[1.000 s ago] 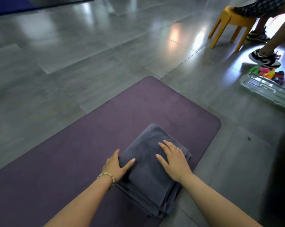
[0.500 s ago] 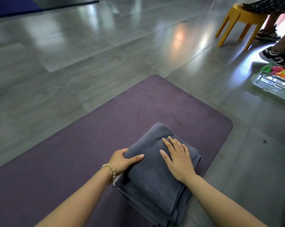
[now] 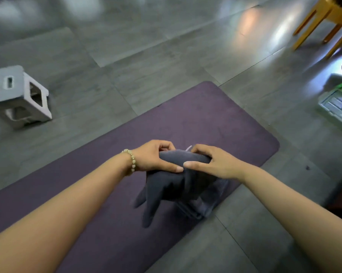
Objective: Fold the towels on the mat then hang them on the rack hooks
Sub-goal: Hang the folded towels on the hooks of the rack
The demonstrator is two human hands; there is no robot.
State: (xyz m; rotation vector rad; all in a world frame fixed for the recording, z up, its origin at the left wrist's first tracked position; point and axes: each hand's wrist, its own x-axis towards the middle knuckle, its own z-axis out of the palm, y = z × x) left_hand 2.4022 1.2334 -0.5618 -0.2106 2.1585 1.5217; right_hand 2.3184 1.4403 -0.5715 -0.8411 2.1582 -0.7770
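- Left hand and right hand are both pinching the grey towel, lifting it above the purple mat.
- Folded stack is lying beneath.
- Keeping the gripped edge level is advisable, I judge.

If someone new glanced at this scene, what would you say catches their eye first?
First, both hands meeting at centre: the left hand and right hand pinch a dark grey towel, lifted so its corners dangle. Beneath lies the purple mat, with more folded towels at its right edge. A white stool lies tipped over on the floor, far left.
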